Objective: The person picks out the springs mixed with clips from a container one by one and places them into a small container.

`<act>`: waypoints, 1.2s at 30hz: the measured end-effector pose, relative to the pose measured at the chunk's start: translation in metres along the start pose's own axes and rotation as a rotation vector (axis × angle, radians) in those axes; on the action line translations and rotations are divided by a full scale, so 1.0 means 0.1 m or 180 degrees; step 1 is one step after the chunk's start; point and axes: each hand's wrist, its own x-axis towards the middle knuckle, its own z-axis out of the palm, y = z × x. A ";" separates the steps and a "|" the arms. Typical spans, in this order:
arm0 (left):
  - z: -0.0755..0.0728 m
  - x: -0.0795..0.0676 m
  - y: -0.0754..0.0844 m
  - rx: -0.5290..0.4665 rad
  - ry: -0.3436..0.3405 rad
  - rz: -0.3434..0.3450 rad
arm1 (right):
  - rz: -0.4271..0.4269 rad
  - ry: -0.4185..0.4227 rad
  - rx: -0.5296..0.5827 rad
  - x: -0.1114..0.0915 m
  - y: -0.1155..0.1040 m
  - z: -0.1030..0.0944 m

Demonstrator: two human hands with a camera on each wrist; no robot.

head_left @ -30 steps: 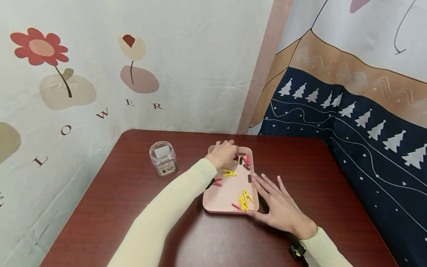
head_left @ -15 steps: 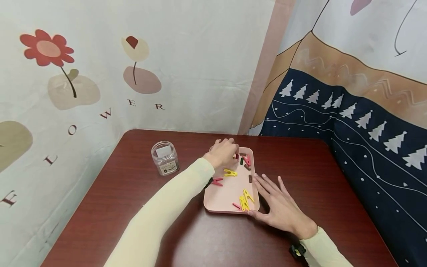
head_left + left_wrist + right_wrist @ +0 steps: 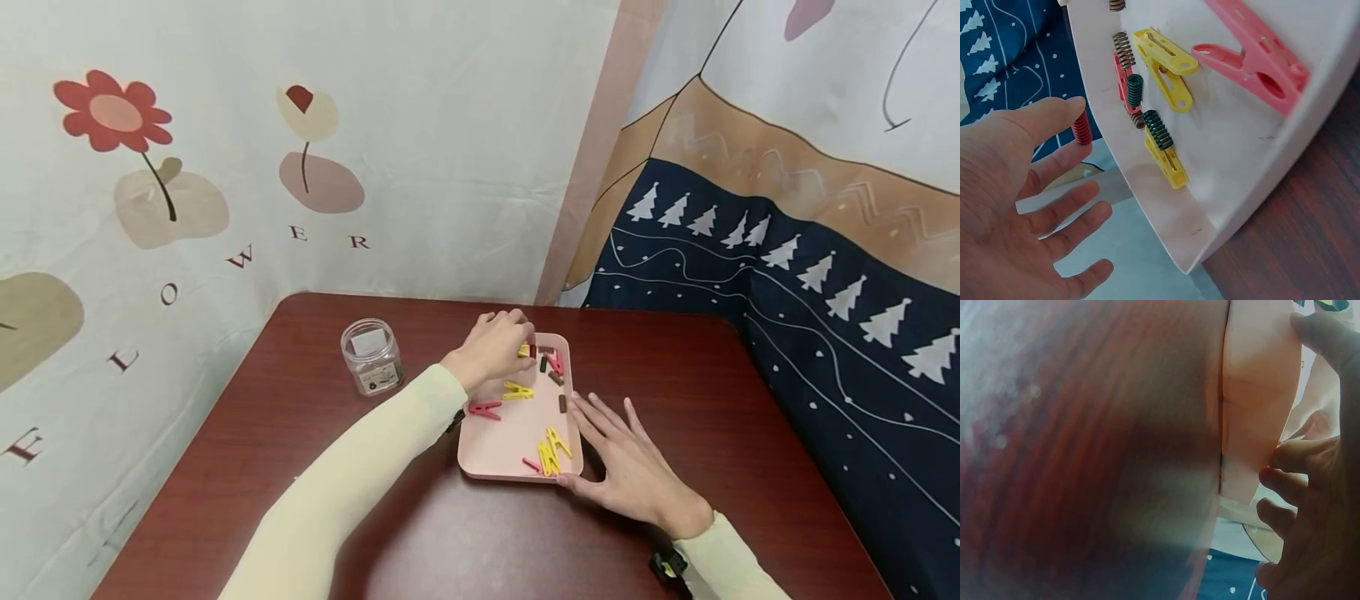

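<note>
Left grip [image 3: 491,348] shifted leftward, pinching red spring [image 3: 1082,130]; right grip [image 3: 633,467] outspread, touching tray [image 3: 495,452].

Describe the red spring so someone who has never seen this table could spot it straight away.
On the dark reddish-brown table sits a pale pink tray. At its far end, the left hand pinches a small red spring between thumb and index finger. It is the only red one in view; the other springs, in the tray, are green or brown.
</note>
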 end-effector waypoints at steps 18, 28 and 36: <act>-0.16 -0.43 -0.08 -0.0020 0.0468 0.0110 | 0.0029 0.0005 0.0009 0.01 0.00 0.00; -0.24 -0.69 -0.25 -0.0053 0.0676 0.0090 | 0.0024 -0.0013 0.0056 0.02 0.01 -0.02; -0.22 -0.88 -0.39 -0.0172 0.0939 0.0029 | 0.0118 -0.0098 0.0122 0.00 -0.02 -0.02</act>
